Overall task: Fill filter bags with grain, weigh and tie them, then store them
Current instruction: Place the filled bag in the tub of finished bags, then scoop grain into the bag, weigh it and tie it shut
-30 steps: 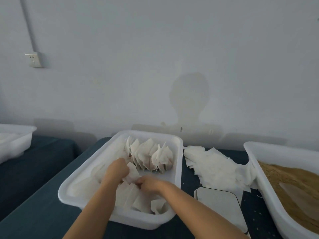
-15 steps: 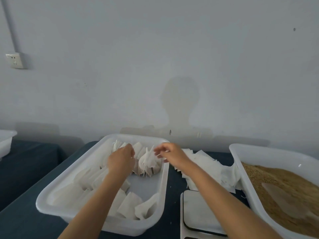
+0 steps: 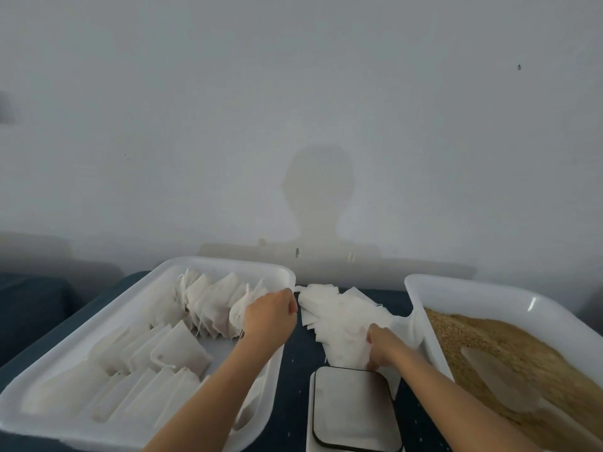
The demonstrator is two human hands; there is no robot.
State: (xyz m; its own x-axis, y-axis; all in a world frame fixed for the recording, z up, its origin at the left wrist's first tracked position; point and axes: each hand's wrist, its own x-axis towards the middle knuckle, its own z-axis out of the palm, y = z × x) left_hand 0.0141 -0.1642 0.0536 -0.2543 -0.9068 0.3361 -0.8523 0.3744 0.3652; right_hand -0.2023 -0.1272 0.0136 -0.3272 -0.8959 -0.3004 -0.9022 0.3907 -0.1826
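Beside the scale (image 3: 354,409), right hand (image 3: 383,345) pinches flat white empty bags (image 3: 339,316); left hand (image 3: 269,316) curls on a filled bag (image 3: 239,313).

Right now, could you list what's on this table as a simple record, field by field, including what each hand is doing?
left tray: white tray holding filled, tied bags
middle: pile of empty filter bags on the dark table
scale: white scale, nothing on it
right tray: white tray of tan grain, with a pale scoop
left hand: at the upright bags, fingers curled
right hand: gripping the empty pile
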